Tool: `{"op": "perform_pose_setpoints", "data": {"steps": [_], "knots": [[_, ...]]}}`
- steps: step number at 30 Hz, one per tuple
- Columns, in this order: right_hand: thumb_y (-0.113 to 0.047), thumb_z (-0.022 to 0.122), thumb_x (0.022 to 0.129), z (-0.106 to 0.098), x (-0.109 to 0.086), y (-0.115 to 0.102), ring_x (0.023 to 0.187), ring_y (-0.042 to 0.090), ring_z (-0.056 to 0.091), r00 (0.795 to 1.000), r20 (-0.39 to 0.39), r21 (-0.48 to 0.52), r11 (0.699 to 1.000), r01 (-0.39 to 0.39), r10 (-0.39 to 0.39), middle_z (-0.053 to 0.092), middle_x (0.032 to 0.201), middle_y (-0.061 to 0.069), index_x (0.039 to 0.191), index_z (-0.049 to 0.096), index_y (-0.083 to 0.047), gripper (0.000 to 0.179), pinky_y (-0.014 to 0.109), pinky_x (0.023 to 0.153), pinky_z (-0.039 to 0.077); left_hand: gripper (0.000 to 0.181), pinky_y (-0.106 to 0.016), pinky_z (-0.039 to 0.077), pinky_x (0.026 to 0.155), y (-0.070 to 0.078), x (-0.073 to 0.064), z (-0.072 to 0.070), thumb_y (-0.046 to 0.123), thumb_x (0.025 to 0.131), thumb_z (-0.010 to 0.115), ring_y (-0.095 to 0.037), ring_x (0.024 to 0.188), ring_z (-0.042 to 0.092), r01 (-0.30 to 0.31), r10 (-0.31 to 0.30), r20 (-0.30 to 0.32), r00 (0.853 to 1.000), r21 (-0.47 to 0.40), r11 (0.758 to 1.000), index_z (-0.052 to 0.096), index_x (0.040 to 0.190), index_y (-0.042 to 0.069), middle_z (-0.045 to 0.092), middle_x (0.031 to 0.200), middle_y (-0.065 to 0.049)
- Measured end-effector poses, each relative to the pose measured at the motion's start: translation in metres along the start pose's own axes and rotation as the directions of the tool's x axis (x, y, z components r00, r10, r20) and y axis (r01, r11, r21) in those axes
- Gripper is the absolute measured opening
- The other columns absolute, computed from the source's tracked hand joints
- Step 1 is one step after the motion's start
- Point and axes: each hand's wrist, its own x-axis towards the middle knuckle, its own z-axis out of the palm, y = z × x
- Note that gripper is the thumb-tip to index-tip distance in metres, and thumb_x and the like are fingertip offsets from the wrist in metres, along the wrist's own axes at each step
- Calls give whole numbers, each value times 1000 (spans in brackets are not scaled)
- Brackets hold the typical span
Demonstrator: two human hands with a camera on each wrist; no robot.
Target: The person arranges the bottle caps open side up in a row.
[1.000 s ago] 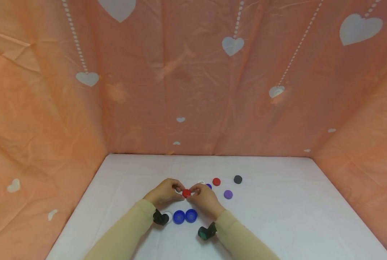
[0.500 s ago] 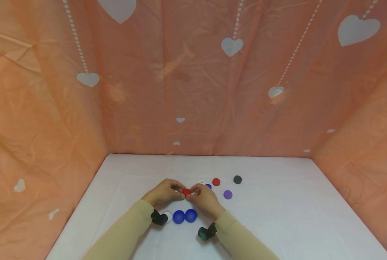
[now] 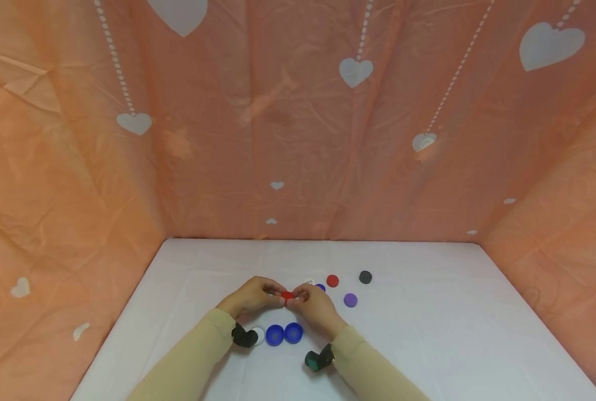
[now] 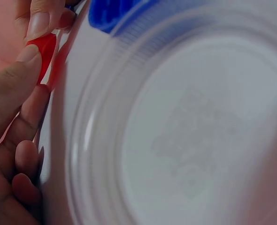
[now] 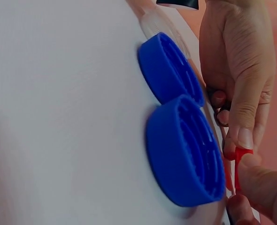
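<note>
Both hands meet over the table at a small red bottle cap (image 3: 287, 296). My left hand (image 3: 251, 294) pinches its left side between thumb and fingertips, and my right hand (image 3: 318, 307) pinches its right side. In the left wrist view the red cap (image 4: 47, 52) is turned on edge, partly covered by thumbs and fingers. Two blue bottle caps (image 5: 185, 150) lie side by side nearer the body, their hollow sides showing. A clear round cap (image 4: 96, 140) lies left of them, close to the left wrist camera.
Beyond the right hand lie a white cap (image 3: 310, 282), a partly hidden blue cap (image 3: 320, 288), another red cap (image 3: 333, 280), a purple cap (image 3: 350, 300) and a dark cap (image 3: 365, 277). Orange cloth (image 3: 298, 139) with white hearts walls the white table (image 3: 428, 334).
The red cap has tilted between the fingertips, so less of its round face shows in the head view. The left hand has shifted very slightly; the right hand and the loose caps stay put.
</note>
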Motion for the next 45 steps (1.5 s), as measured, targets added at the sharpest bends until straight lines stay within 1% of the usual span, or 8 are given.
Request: {"op": "perform_pose_setpoints", "data": {"steps": [6, 10, 13, 17, 21, 26, 35, 45], "knots": [[-29, 72, 88, -2, -1, -1, 78, 21, 52, 1000, -15, -8, 1000, 11, -11, 57, 85, 3, 100, 66, -16, 19, 35, 68, 41, 23, -43, 39, 92, 3, -1, 0, 22, 83, 77, -16, 95, 57, -6, 6, -6, 1000, -43, 999, 74, 103, 10, 68, 91, 3], [-29, 71, 89, -2, 0, -2, 82, 21, 53, 1000, 18, 54, 998, 23, -24, 59, 88, 2, 101, 67, -16, 18, 34, 71, 44, 25, -41, 44, 91, 2, -3, -4, 24, 84, 76, -16, 95, 60, 2, -2, 3, 1000, -62, 998, 74, 104, 10, 70, 93, 1], [-30, 68, 91, -2, 0, -2, 86, 19, 55, 998, 34, 99, 993, 58, -62, 61, 93, -1, 103, 69, -17, 17, 33, 76, 47, 25, -39, 45, 90, 4, -8, -9, 28, 85, 75, -15, 97, 60, 19, -19, 4, 1000, -71, 997, 74, 104, 12, 70, 97, 2], [-31, 65, 94, -7, -3, -2, 88, 17, 59, 991, -2, 111, 985, 136, -137, 64, 96, -5, 107, 69, -20, 18, 32, 78, 49, 25, -39, 47, 86, 14, -14, -11, 30, 86, 74, -15, 96, 60, -22, 21, -14, 1000, -88, 996, 74, 104, 14, 70, 100, 1], [-33, 64, 94, -15, -12, -4, 87, 15, 60, 975, -52, 66, 973, 221, -218, 66, 99, -8, 111, 68, -20, 22, 32, 77, 49, 24, -37, 50, 78, 27, -21, -5, 30, 86, 74, -15, 89, 62, -79, 75, -46, 996, -98, 992, 74, 103, 13, 70, 97, 1], [-34, 63, 94, -23, -26, -2, 90, 14, 58, 967, -33, 34, 966, 255, -254, 66, 104, -8, 114, 67, -16, 26, 31, 79, 49, 22, -32, 50, 75, 38, -33, 7, 31, 87, 73, -14, 85, 61, -92, 87, -68, 994, -73, 993, 74, 100, 14, 70, 94, 3], [-38, 60, 95, -26, -35, 10, 93, 11, 60, 968, 0, 2, 968, 250, -250, 65, 105, -11, 114, 67, -19, 27, 35, 84, 48, 20, -36, 48, 81, 30, -35, 22, 31, 87, 72, -15, 87, 62, -89, 82, -61, 995, -138, 986, 75, 98, 15, 71, 91, 4], [-35, 61, 95, -29, -39, 15, 95, 13, 60, 971, -8, 50, 970, 239, -239, 66, 105, -6, 110, 67, -18, 23, 35, 85, 48, 16, -34, 49, 77, 30, -34, 30, 24, 90, 70, -15, 87, 61, -155, 144, -96, 985, -111, 982, 73, 101, 13, 70, 91, 3]]}}
